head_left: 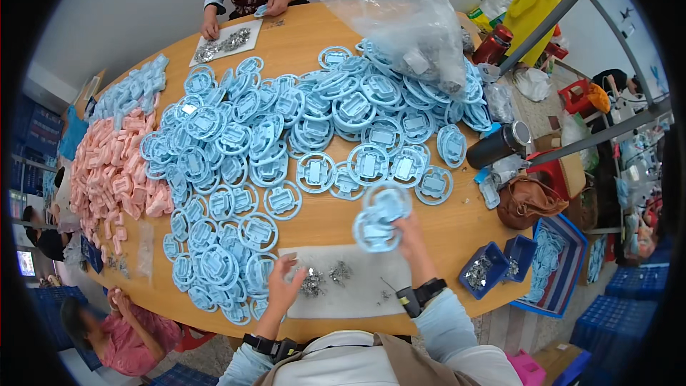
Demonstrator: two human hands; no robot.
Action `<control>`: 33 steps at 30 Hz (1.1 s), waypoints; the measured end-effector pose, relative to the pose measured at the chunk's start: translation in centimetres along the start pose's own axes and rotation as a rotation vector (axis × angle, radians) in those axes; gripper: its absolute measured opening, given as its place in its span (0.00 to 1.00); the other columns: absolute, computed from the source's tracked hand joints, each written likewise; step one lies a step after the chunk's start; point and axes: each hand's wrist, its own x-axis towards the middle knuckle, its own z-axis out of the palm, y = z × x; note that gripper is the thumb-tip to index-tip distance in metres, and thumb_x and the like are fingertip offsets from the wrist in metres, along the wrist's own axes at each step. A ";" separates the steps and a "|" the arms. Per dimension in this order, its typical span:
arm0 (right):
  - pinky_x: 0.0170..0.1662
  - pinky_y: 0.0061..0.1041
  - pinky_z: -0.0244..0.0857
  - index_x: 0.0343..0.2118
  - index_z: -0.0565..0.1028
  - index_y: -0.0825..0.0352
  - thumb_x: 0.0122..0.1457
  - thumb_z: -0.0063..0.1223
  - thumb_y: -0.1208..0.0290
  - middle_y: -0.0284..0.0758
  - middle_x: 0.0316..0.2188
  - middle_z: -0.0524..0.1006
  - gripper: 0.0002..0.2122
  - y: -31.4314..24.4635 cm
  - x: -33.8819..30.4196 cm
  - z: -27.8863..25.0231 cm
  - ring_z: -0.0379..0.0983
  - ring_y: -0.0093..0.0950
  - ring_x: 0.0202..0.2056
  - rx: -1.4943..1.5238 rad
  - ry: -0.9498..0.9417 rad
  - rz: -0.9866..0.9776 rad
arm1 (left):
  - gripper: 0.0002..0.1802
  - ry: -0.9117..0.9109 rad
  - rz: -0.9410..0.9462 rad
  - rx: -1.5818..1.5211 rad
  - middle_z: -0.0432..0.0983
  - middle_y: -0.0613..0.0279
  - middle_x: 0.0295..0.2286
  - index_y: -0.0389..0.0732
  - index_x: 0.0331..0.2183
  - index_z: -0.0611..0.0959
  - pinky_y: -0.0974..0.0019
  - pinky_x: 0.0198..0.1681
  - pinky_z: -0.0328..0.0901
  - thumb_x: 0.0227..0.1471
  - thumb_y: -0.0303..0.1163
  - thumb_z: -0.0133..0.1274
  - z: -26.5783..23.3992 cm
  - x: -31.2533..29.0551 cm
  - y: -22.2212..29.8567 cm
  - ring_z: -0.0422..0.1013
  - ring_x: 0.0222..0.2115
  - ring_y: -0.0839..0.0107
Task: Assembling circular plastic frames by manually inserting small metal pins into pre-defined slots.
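Note:
My right hand (411,237) is closed on light blue round plastic frames (377,231), apparently two, held above the near side of the table. Their edges look a little blurred. Over the left end of a white mat (361,304), my left hand (283,287) has its fingers apart and holds nothing that I can see. Close to its fingertips is a heap of small shiny metal pieces (313,283). Another small metal heap (340,272) lies just right of it. Many more blue round frames (314,171) spread in piles beyond both hands.
Pink plastic parts (118,164) are piled at the left. Blue bins (483,267) with metal pieces stand by the right edge. Farther back are a black flask (498,144), a brown bag (530,201) and a clear plastic bag (411,21). Co-workers sit at the far side and lower left.

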 end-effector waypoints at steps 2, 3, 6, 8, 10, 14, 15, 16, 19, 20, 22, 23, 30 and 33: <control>0.38 0.21 0.65 0.46 0.65 0.65 0.44 0.48 0.80 0.30 0.35 0.72 0.22 2.2 -1.3 4.3 0.69 0.21 0.35 -0.076 -0.176 0.105 | 0.18 -0.037 -0.208 -0.508 0.70 0.58 0.37 0.36 0.39 0.72 0.68 0.41 0.62 0.44 0.30 0.56 1.8 0.6 1.8 0.68 0.38 0.70; 0.38 0.21 0.65 0.46 0.65 0.65 0.45 0.49 0.79 0.29 0.35 0.72 0.21 3.4 -1.9 6.6 0.69 0.21 0.34 -0.098 -0.272 0.129 | 0.20 -0.003 -0.299 -0.553 0.70 0.59 0.37 0.37 0.40 0.71 0.68 0.41 0.62 0.43 0.29 0.57 1.9 1.1 2.2 0.68 0.37 0.71; 0.40 0.20 0.64 0.47 0.64 0.66 0.46 0.51 0.78 0.30 0.37 0.71 0.22 4.4 -4.0 11.2 0.68 0.21 0.36 -0.254 -0.495 0.215 | 0.28 0.095 -0.577 -0.693 0.70 0.63 0.37 0.38 0.45 0.69 0.69 0.41 0.63 0.40 0.29 0.60 2.1 2.7 2.6 0.68 0.37 0.73; 0.41 0.20 0.63 0.47 0.64 0.66 0.44 0.54 0.76 0.31 0.39 0.70 0.24 4.6 -3.8 12.2 0.67 0.19 0.38 -0.220 -0.624 0.228 | 0.29 0.160 -0.521 -0.709 0.70 0.62 0.38 0.37 0.46 0.68 0.68 0.42 0.62 0.40 0.29 0.60 0.2 2.5 2.0 0.67 0.38 0.73; 0.49 0.28 0.58 0.48 0.62 0.68 0.43 0.53 0.77 0.38 0.46 0.64 0.25 3.1 -2.0 11.0 0.62 0.27 0.46 -0.483 -0.458 -0.037 | 0.30 0.339 -0.467 -0.611 0.69 0.59 0.38 0.36 0.47 0.69 0.67 0.43 0.61 0.40 0.30 0.60 -3.1 2.0 0.6 0.66 0.39 0.71; 0.53 0.39 0.50 0.50 0.64 0.64 0.42 0.49 0.77 0.45 0.51 0.61 0.26 -3.8 2.4 6.0 0.54 0.43 0.54 -1.534 0.173 -0.734 | 0.29 0.671 -0.102 0.085 0.68 0.52 0.41 0.33 0.46 0.70 0.65 0.46 0.59 0.40 0.30 0.59 -12.7 -0.3 -1.8 0.64 0.42 0.66; 0.53 0.39 0.50 0.50 0.64 0.62 0.43 0.49 0.77 0.44 0.51 0.60 0.25 -4.5 3.4 4.4 0.53 0.43 0.54 -1.645 0.253 -0.797 | 0.28 0.753 -0.001 0.222 0.68 0.50 0.42 0.32 0.45 0.70 0.65 0.46 0.59 0.40 0.30 0.58 -14.5 -0.8 -1.5 0.65 0.42 0.64; 0.52 0.40 0.51 0.49 0.65 0.61 0.43 0.48 0.77 0.43 0.52 0.60 0.25 -4.6 4.6 2.7 0.53 0.43 0.54 -1.751 0.330 -0.861 | 0.28 0.732 0.062 0.376 0.68 0.49 0.42 0.33 0.45 0.70 0.64 0.47 0.58 0.40 0.30 0.58 -16.5 -1.0 -1.8 0.65 0.43 0.61; 0.51 0.39 0.52 0.46 0.68 0.60 0.44 0.48 0.77 0.41 0.49 0.64 0.21 -4.9 7.7 -1.6 0.56 0.41 0.53 -1.871 0.214 -1.011 | 0.28 0.630 0.176 0.764 0.66 0.45 0.43 0.33 0.45 0.70 0.60 0.49 0.56 0.40 0.30 0.57 -19.7 -1.6 -2.2 0.63 0.45 0.53; 0.50 0.38 0.53 0.43 0.70 0.62 0.45 0.48 0.76 0.41 0.47 0.65 0.19 -5.3 7.8 -1.4 0.57 0.41 0.51 -1.794 0.216 -1.028 | 0.28 0.585 0.163 0.849 0.65 0.44 0.44 0.34 0.45 0.70 0.58 0.50 0.55 0.40 0.31 0.57 -19.9 -1.8 -2.3 0.62 0.46 0.51; 0.48 0.36 0.54 0.39 0.72 0.64 0.45 0.49 0.75 0.40 0.43 0.69 0.14 -6.3 7.6 -1.1 0.61 0.40 0.48 -1.647 0.222 -1.052 | 0.29 0.515 0.122 0.909 0.63 0.42 0.46 0.34 0.46 0.69 0.56 0.51 0.53 0.40 0.32 0.57 -19.8 -2.2 -3.1 0.59 0.48 0.49; 0.47 0.35 0.55 0.36 0.73 0.64 0.46 0.49 0.74 0.40 0.40 0.70 0.12 -6.7 7.2 -0.8 0.62 0.39 0.46 -1.458 0.289 -1.044 | 0.30 0.493 0.095 0.886 0.61 0.42 0.47 0.34 0.46 0.69 0.55 0.52 0.52 0.40 0.33 0.58 -19.5 -2.4 -3.9 0.58 0.49 0.49; 0.31 0.24 0.62 0.31 0.74 0.67 0.52 0.52 0.65 0.31 0.26 0.73 0.10 -4.4 9.0 -11.2 0.68 0.23 0.28 -0.372 0.531 -0.349 | 0.36 0.604 0.074 0.889 0.54 0.41 0.51 0.33 0.50 0.63 0.52 0.53 0.49 0.41 0.38 0.57 -18.2 -4.2 -6.9 0.52 0.52 0.47; 0.28 0.21 0.62 0.30 0.74 0.67 0.52 0.53 0.65 0.30 0.26 0.73 0.10 -4.0 8.6 -10.5 0.69 0.20 0.27 -0.159 0.425 -0.280 | 0.38 0.674 0.002 0.899 0.52 0.40 0.52 0.32 0.51 0.60 0.52 0.55 0.47 0.43 0.40 0.56 -18.4 -5.1 -8.2 0.51 0.53 0.48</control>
